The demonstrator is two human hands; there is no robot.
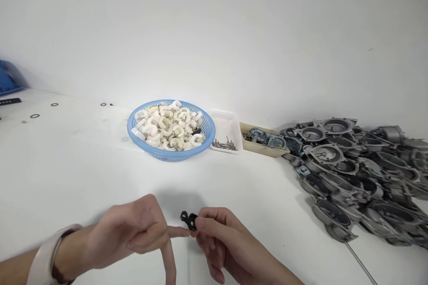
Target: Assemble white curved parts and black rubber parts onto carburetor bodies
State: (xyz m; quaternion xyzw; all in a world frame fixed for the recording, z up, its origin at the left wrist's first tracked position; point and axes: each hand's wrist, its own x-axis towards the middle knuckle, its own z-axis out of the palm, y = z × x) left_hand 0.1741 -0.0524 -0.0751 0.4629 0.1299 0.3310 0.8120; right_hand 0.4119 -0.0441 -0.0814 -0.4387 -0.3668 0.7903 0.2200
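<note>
Low in the middle of the head view, my right hand (pixel 224 240) pinches a small black part with two ring-shaped openings (pixel 190 221) between thumb and forefinger. The smaller ring sticks out to the left, past the fingertips. My left hand (pixel 140 231) is to its left, with a light band on the wrist. One of its fingers reaches across to the right fingertips, just under the black part, and another points down. Its remaining fingers are curled, and nothing shows in them.
A blue basket (pixel 172 155) of white C-shaped pieces stands behind my hands. Right of it are a white tray (pixel 227 120) with metal pins and a beige tray (pixel 261 148) with metal parts. Grey metal housings (pixel 334 178) pile up at right, a thin rod (pixel 361 264) below. Black rings (pixel 34 116) lie left.
</note>
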